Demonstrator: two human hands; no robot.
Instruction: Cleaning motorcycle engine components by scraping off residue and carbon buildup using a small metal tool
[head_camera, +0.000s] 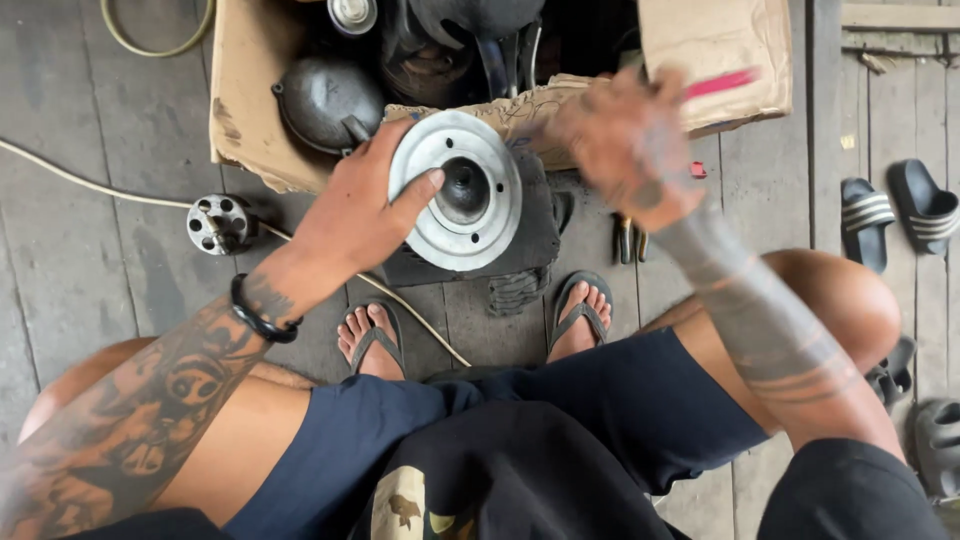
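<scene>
My left hand (355, 210) grips a round silver metal disc (455, 190) with a dark hub at its middle, thumb on its face, fingers behind the left rim. The disc is tilted upright over a dark block (530, 235) on the wooden floor. My right hand (625, 140) is blurred, raised to the right of the disc, and holds a thin pink-red tool (720, 83) that sticks out to the upper right. I am squatting; my feet in flip-flops (575, 320) rest just below the disc.
A torn cardboard box (250, 100) behind the disc holds dark metal engine parts (330, 100). A small round metal part (220, 222) lies at the left on a pale cord (90, 185). Pliers (630, 240) lie by the block. Dark sandals (900, 215) sit at the right.
</scene>
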